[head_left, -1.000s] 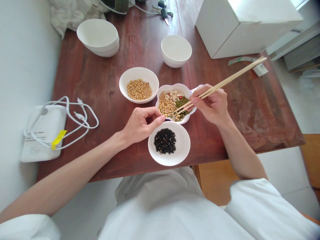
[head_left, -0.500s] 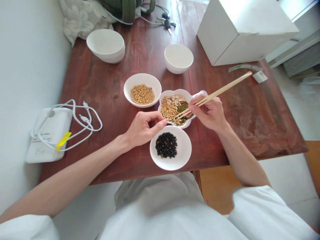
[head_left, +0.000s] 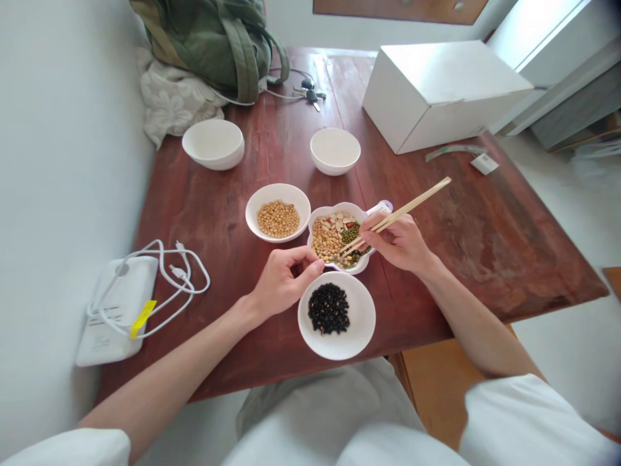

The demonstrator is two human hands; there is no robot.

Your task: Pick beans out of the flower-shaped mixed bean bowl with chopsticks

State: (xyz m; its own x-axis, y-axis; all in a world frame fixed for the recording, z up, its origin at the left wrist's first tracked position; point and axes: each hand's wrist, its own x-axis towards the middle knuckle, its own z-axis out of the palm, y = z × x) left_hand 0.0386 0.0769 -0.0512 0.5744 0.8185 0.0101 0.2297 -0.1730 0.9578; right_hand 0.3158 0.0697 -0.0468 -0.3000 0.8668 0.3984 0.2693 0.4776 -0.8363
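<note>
Pale wooden chopsticks (head_left: 395,214), glossy white bowls (head_left: 334,150), worn reddish wooden table (head_left: 485,226).

Five bowls (head_left: 213,144), two chopsticks (head_left: 412,204), one box (head_left: 436,84)

Only the view has lifted, bringing the green bag (head_left: 218,39) at the far table (head_left: 485,220) edge into sight.

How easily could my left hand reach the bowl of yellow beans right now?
Probably yes. The left hand sits at the rim of the mixed bowl, close beside the bowl of yellow beans, with only bare table between them.
</note>
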